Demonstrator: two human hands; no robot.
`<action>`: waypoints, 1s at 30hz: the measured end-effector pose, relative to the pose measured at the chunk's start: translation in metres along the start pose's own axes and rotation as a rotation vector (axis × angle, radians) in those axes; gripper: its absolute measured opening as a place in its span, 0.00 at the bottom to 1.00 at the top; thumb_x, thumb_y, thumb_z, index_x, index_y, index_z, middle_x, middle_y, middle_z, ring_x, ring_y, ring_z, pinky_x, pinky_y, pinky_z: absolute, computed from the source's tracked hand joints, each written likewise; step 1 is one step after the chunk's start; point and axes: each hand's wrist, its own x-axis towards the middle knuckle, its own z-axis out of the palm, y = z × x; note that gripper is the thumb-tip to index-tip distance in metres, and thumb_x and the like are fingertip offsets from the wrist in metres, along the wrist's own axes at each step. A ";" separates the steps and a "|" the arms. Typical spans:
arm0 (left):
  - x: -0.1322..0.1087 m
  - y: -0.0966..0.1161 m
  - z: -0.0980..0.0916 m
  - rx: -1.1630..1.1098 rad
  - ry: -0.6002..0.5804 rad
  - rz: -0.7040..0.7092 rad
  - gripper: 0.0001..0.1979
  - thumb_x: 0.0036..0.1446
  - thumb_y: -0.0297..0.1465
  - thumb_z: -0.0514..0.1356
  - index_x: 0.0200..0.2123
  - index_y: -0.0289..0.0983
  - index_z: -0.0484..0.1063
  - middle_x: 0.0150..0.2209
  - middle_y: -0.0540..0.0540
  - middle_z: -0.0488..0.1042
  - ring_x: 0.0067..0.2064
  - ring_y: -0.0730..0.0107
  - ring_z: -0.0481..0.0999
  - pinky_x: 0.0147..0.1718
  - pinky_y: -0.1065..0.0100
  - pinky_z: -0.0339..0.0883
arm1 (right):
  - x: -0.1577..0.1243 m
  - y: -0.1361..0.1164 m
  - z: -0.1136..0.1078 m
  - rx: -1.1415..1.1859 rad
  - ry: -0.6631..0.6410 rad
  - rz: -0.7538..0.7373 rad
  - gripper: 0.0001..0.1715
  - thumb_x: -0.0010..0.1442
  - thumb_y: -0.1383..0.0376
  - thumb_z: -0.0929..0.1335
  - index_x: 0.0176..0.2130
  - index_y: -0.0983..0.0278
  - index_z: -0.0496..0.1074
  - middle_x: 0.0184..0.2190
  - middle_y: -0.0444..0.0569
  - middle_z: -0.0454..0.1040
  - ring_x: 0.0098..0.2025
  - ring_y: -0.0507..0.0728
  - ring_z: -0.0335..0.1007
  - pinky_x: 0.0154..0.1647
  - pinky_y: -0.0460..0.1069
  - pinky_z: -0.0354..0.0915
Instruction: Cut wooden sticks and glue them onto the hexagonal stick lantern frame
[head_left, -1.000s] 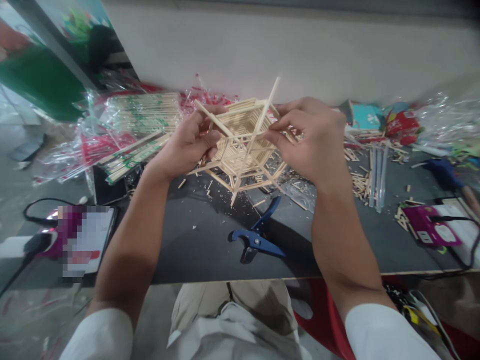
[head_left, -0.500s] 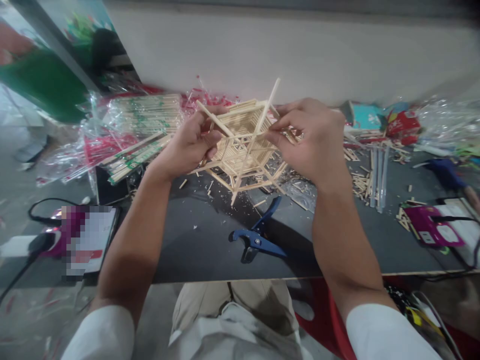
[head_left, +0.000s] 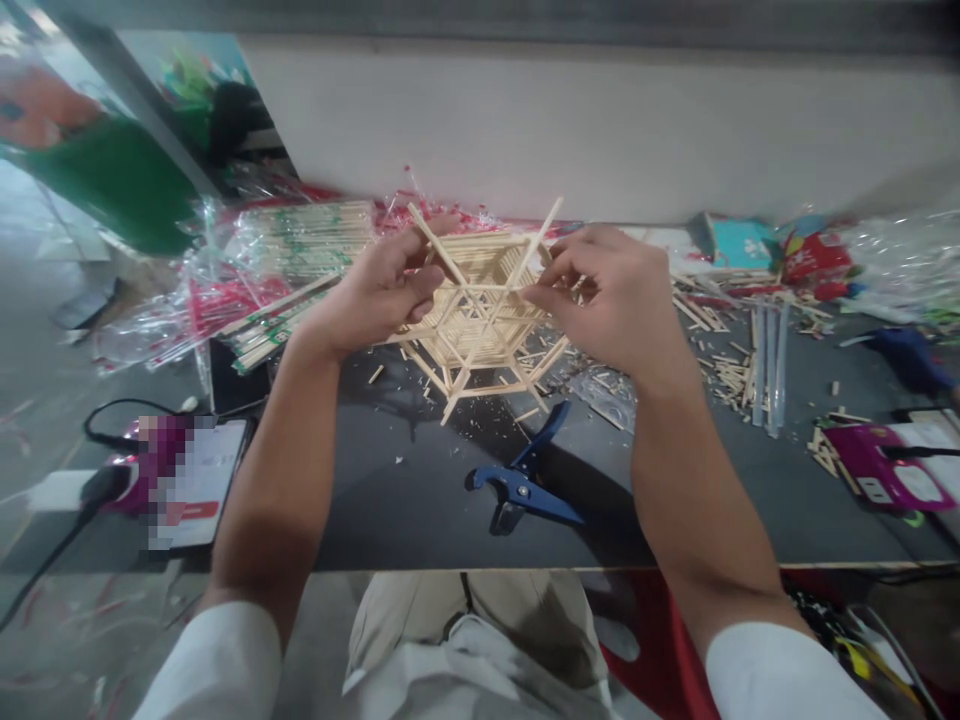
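A hexagonal lattice of thin wooden sticks (head_left: 480,345) is held up above the dark table, its open middle facing me. My left hand (head_left: 382,290) grips its left side, thumb and fingers pressed together on the sticks. On the right side my right hand (head_left: 611,290) is closed on the frame, fingertips pinching near a stick that slants upward. Two sticks jut up from the frame's top, one at each side. Below the lattice lies a blue cutter (head_left: 525,490) with its handles apart.
Packed stick bundles (head_left: 307,235) and clear wrapping lie at the back left. Cut stick pieces (head_left: 731,375) and clear tubes (head_left: 769,370) are on the right. A phone (head_left: 206,480) rests at the left edge, a purple device (head_left: 885,465) at the right.
The lattice has tilted, so its lower rim and upper sticks sit differently. Both hands remain closed on it. The whole view has shifted slightly.
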 end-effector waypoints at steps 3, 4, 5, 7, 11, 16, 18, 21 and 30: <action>-0.001 -0.001 -0.003 0.052 -0.033 0.018 0.30 0.72 0.40 0.63 0.73 0.39 0.69 0.46 0.42 0.78 0.32 0.73 0.72 0.29 0.67 0.70 | 0.000 0.000 -0.004 0.039 -0.017 -0.008 0.15 0.68 0.52 0.77 0.34 0.56 0.77 0.39 0.50 0.83 0.43 0.65 0.79 0.49 0.63 0.76; -0.001 -0.002 -0.004 0.059 -0.044 0.027 0.31 0.71 0.39 0.63 0.74 0.39 0.69 0.45 0.42 0.78 0.32 0.72 0.73 0.28 0.67 0.70 | 0.000 0.000 -0.005 0.042 -0.026 0.002 0.15 0.67 0.51 0.78 0.34 0.55 0.77 0.39 0.50 0.83 0.43 0.65 0.79 0.49 0.64 0.76; -0.001 -0.002 -0.005 0.062 -0.049 0.039 0.31 0.70 0.39 0.63 0.74 0.40 0.70 0.45 0.42 0.78 0.32 0.72 0.73 0.28 0.67 0.69 | 0.000 0.000 -0.006 0.037 -0.034 0.016 0.15 0.67 0.50 0.78 0.35 0.55 0.78 0.39 0.50 0.83 0.43 0.65 0.79 0.49 0.64 0.76; -0.001 -0.001 -0.005 0.065 -0.055 0.065 0.32 0.68 0.38 0.64 0.73 0.42 0.71 0.47 0.41 0.79 0.32 0.72 0.73 0.27 0.67 0.69 | 0.001 0.000 -0.006 0.022 -0.042 0.037 0.15 0.67 0.48 0.77 0.36 0.54 0.80 0.40 0.50 0.84 0.43 0.65 0.79 0.48 0.64 0.76; -0.002 0.001 -0.003 0.071 -0.054 0.068 0.33 0.65 0.36 0.65 0.72 0.43 0.72 0.53 0.39 0.80 0.33 0.72 0.71 0.28 0.66 0.69 | 0.001 0.001 -0.006 0.009 -0.033 0.015 0.16 0.67 0.49 0.77 0.35 0.55 0.79 0.40 0.50 0.84 0.41 0.63 0.79 0.47 0.63 0.76; -0.001 -0.002 -0.002 0.081 -0.038 0.078 0.33 0.65 0.37 0.67 0.72 0.41 0.71 0.55 0.38 0.81 0.34 0.70 0.71 0.30 0.64 0.72 | 0.001 0.001 -0.007 -0.002 -0.049 0.020 0.14 0.67 0.51 0.78 0.35 0.55 0.79 0.40 0.49 0.84 0.41 0.64 0.79 0.47 0.62 0.76; -0.001 -0.003 -0.003 0.083 -0.034 0.087 0.33 0.65 0.37 0.67 0.72 0.41 0.71 0.56 0.38 0.81 0.34 0.69 0.72 0.31 0.64 0.73 | 0.001 0.001 -0.007 0.009 -0.056 0.027 0.11 0.68 0.52 0.78 0.37 0.54 0.80 0.41 0.50 0.84 0.43 0.65 0.79 0.49 0.64 0.76; -0.001 -0.002 -0.004 0.100 -0.028 0.083 0.33 0.65 0.37 0.66 0.72 0.40 0.71 0.55 0.38 0.82 0.36 0.68 0.74 0.33 0.63 0.75 | 0.001 -0.001 -0.009 0.026 -0.062 0.031 0.08 0.68 0.53 0.77 0.40 0.53 0.83 0.41 0.50 0.84 0.43 0.66 0.80 0.51 0.65 0.76; 0.001 -0.002 -0.004 0.057 -0.049 0.109 0.36 0.62 0.35 0.70 0.73 0.39 0.71 0.57 0.40 0.82 0.48 0.60 0.81 0.40 0.63 0.79 | 0.002 -0.002 -0.017 0.008 -0.068 0.032 0.06 0.67 0.54 0.78 0.42 0.50 0.84 0.43 0.50 0.84 0.43 0.67 0.80 0.49 0.67 0.77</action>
